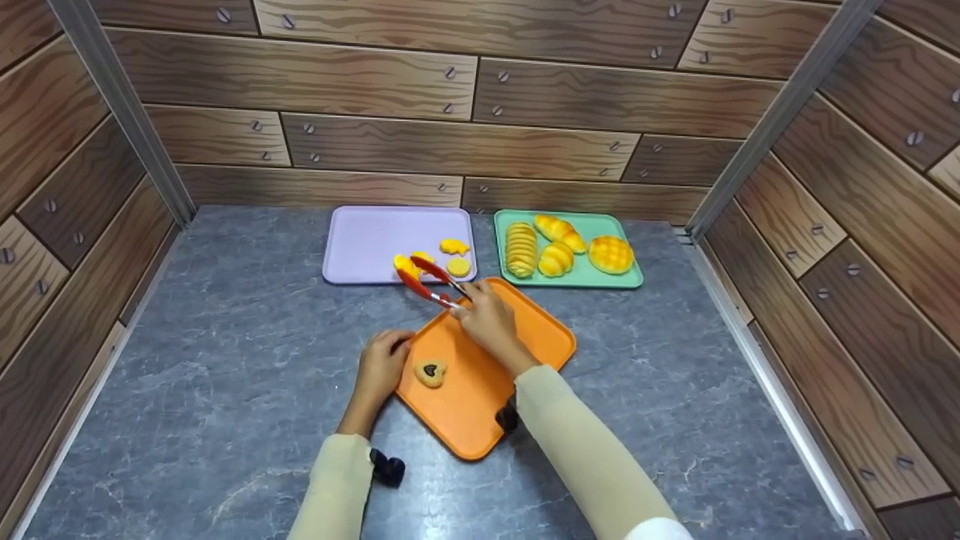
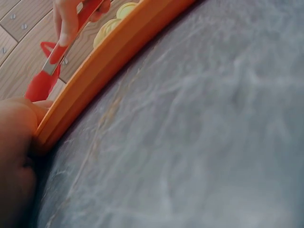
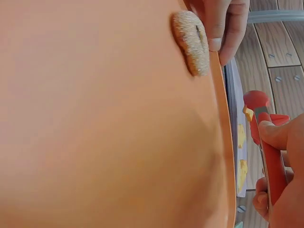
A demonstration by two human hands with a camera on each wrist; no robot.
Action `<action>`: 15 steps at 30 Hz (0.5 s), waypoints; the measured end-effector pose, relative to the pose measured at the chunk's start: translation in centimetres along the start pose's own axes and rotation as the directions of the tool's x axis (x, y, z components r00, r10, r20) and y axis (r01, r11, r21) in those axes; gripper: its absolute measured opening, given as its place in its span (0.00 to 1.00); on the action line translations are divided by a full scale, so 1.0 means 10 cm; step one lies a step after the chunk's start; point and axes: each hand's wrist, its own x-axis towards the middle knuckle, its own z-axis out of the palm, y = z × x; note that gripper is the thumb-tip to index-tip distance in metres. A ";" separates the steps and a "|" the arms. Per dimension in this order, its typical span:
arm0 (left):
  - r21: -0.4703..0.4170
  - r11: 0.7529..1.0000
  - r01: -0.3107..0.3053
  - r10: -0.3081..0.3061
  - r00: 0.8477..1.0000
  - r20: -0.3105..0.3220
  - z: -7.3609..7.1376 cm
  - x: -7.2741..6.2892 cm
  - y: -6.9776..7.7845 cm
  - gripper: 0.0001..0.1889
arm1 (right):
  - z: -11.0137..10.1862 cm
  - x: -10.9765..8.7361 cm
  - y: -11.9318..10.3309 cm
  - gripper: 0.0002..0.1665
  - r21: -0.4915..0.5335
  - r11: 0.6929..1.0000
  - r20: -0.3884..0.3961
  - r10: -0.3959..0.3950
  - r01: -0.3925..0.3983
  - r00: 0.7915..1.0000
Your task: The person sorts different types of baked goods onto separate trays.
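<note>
My left hand (image 1: 381,366) grips the left rim of an orange tray (image 1: 469,427), thumb over the edge and fingers outside it. A heart-shaped cookie (image 1: 430,373) with a dark centre lies on that tray near this hand. My right hand (image 1: 487,319) holds red-tipped metal tongs (image 3: 270,156) above the tray's far corner. The tongs' spread tips overlap the front edge of a purple tray (image 1: 375,236) in the head view. A yellow piece (image 3: 248,114) shows by one tip in the right wrist view. A fish-shaped yellow piece (image 1: 453,246) and a round one (image 1: 458,267) lie on the purple tray.
A green tray (image 1: 630,279) with several breads stands at the back right, beside the purple tray. Wood-patterned walls (image 1: 390,142) enclose the grey marbled table (image 1: 225,375) at the back and both sides.
</note>
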 end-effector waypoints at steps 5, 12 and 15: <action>-0.011 1.000 0.005 -0.005 1.000 0.003 0.00 0.00 0.01 0.09 | 0.09 0.12 -0.09 0.35 -0.018 0.999 0.015 0.038 -0.037 0.999; -0.007 1.000 0.027 -0.027 1.000 0.010 0.00 0.01 0.00 0.09 | 0.22 0.23 -0.23 0.36 -0.008 0.999 0.024 0.045 -0.045 0.999; 0.001 1.000 0.022 -0.022 1.000 0.004 0.00 0.00 0.00 0.09 | 0.27 0.25 -0.27 0.35 -0.029 0.998 0.036 0.052 -0.051 0.998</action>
